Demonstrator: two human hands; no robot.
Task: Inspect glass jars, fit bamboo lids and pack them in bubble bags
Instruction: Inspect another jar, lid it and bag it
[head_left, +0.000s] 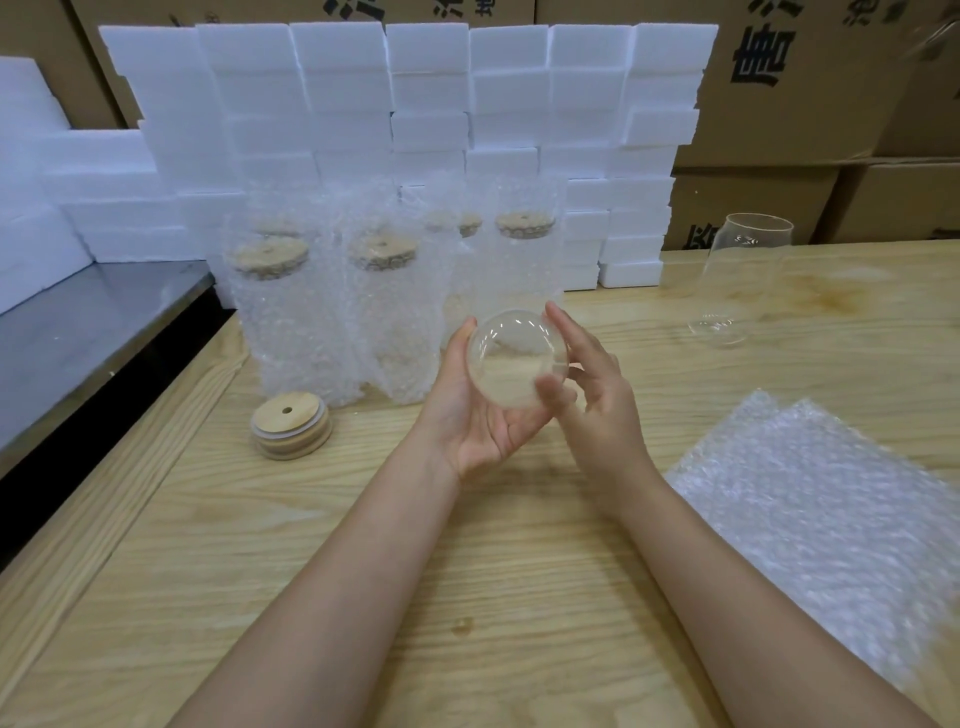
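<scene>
Rightward on the tabletop (363, 545), bubble bags (831, 509) are piled. Above it a glass jar (511, 364) is cupped by the curled fingers of the left hand (478, 415), with the straight fingers of the right hand (602, 410) laid against its side; bamboo lids (291, 426) are stacked leftward.

Packing workshop: stacked cartons (779, 78), foam blocks (426, 93), wooden bench (467, 597).

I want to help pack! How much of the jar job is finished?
Done: several lidded jars stand in bubble bags at the back. In hand: the left hand holds a bare jar, right hand touching it. Left: fit a lid from the stack, bag it, then the other bare jar.
</scene>
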